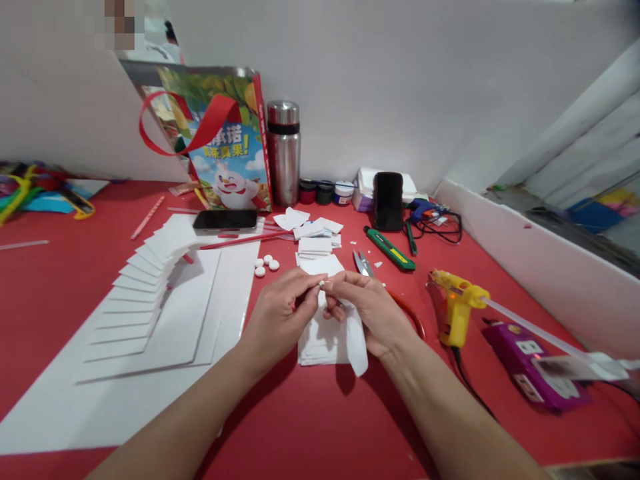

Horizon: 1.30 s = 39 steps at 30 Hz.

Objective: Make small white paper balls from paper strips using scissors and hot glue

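Curved white-board staircase [143, 283]: apparently assembled. Four small round white discs [274, 265]: seemingly complete. Tiny white piece [321, 285]: likely unfinished, is pinched between left hand [277, 310] and right hand [379, 312].

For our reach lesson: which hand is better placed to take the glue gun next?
Probably the right hand, nearer the yellow glue gun than the left hand is, though holding a white piece.

Paper sheets [323, 351] are flanked by card steps [136, 285], left, and a glue gun [457, 307], right; behind, a flask [286, 163] is set between bag [233, 170] and jars [325, 193].
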Motion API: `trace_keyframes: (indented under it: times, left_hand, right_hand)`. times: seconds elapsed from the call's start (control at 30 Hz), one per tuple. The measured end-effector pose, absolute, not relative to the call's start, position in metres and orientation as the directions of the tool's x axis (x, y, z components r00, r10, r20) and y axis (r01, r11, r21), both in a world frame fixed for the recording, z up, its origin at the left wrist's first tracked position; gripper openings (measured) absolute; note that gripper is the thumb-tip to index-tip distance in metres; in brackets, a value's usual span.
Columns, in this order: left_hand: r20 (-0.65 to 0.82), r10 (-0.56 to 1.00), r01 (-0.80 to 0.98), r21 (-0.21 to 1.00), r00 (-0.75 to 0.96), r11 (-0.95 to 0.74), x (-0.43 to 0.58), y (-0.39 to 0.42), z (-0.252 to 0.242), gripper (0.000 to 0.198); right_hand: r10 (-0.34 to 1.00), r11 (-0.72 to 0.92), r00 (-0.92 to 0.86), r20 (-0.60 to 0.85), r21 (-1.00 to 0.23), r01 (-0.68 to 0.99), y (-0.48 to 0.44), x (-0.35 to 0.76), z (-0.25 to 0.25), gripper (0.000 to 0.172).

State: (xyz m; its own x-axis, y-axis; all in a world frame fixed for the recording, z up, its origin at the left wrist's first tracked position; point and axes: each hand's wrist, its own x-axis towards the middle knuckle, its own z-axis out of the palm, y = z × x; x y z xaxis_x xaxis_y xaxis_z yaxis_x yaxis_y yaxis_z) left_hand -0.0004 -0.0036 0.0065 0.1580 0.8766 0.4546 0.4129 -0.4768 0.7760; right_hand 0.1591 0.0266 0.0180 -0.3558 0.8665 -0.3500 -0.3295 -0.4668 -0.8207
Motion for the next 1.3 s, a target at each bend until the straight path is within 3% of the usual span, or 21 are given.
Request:
trace_keyframes:
  times: [0.5,0.6,0.8,1.03,1.3]
  left_hand:
    - [0.473,0.869,0.403,0.774,0.145,-0.489,-0.004,-0.001,0.005,0.025]
    - [0.469,0.875,0.404,0.782,0.121,-0.475,0.001,-0.003,0.005,0.024]
    - [0.463,0.885,0.396,0.806,0.044,-0.441,0.008,-0.005,0.001,0.023]
    - [0.429,0.903,0.371,0.840,-0.007,-0.395,0.006,-0.003,0.001,0.021]
    - [0.325,0.946,0.239,0.919,-0.010,-0.314,0.006,-0.005,0.002,0.019]
  right_hand:
    - [0.874,-0.442,-0.363,-0.323,-0.839,-0.317,0.027,0.160,0.016,0.023]
    - [0.909,-0.372,-0.305,-0.285,-0.884,-0.282,0.024,0.157,0.015,0.021]
    - [0.989,-0.033,-0.143,-0.024,-0.998,-0.059,0.016,0.151,0.015,0.017]
    - [0.984,-0.075,-0.165,-0.066,-0.996,-0.049,0.016,0.150,0.018,0.022]
    - [0.984,0.004,-0.176,0.000,-1.000,0.021,0.018,0.154,0.020,0.019]
